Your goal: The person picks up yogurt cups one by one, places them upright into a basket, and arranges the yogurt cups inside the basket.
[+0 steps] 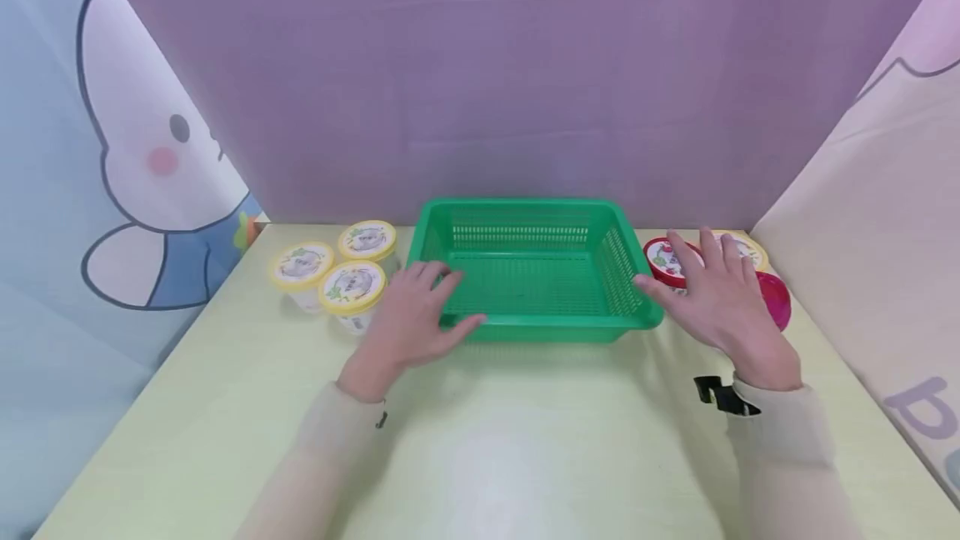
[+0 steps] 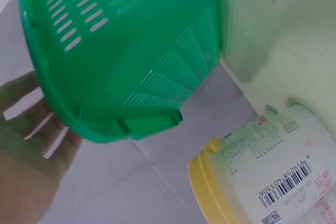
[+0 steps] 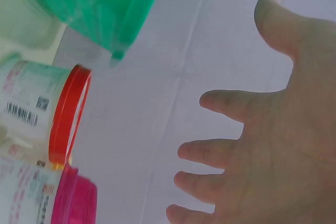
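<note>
A green slotted plastic basket [image 1: 540, 322] stands at the back of the table with nothing in it. My left hand [image 1: 408, 315] hovers at its front left corner, fingers loosely bent over the rim [image 2: 65, 116] and thumb stretched out. Close to the left of that hand, three white tubs with yellow lids [image 1: 352, 284] are grouped. Palm down and fingers spread, my right hand [image 1: 716, 302] is held over the tubs at the right, its thumb near the basket's right rim. Under it are a red-lidded tub [image 3: 71, 114], a magenta-lidded tub [image 3: 79, 198] and a yellow-lidded tub [image 1: 750, 248], partly hidden in the head view.
The pale green table [image 1: 495, 448] runs up to a purple cloth wall [image 1: 517, 82] behind the basket. Printed cloth panels [image 1: 45, 190] flank it at both sides. A black strap [image 1: 727, 397] sits at the right sleeve cuff.
</note>
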Motion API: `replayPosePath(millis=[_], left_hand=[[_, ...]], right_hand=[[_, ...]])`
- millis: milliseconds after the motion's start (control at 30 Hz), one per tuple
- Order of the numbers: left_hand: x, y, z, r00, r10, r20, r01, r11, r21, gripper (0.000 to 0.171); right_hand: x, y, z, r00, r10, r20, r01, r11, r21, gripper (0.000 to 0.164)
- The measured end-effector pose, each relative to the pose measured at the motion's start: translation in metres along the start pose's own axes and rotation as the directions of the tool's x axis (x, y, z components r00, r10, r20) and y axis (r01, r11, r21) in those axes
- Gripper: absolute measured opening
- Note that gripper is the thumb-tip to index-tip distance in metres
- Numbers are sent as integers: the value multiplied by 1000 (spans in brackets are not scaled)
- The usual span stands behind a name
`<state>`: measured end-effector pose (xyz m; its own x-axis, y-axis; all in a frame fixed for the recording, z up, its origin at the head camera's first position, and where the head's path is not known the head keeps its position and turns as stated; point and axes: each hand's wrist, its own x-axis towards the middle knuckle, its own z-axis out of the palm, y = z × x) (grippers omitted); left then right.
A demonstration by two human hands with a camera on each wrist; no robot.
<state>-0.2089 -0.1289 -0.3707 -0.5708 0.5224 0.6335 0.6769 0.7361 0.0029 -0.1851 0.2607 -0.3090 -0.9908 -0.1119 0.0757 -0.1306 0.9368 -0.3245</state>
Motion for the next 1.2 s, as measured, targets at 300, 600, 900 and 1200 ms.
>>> replayPosePath(millis=[300,600,900,1200], left_hand=[[-6,3,12,984,178,-20,-177,984,27,54],[-10,7,14,972,210,109,-225,963,148,38],[-10,11,16,980,167,112,-177,980,86,27],[-11,7,21,981,115,157,-117,993,3,30]], right_hand=[[2,21,-3,999,2,-43,-5,997,-73,89],[5,41,-5,999,35,-28,-38,993,-113,91],[5,56,-6,990,131,43,-126,988,-92,98],[4,68,-3,966,238,105,-229,969,-89,106]])
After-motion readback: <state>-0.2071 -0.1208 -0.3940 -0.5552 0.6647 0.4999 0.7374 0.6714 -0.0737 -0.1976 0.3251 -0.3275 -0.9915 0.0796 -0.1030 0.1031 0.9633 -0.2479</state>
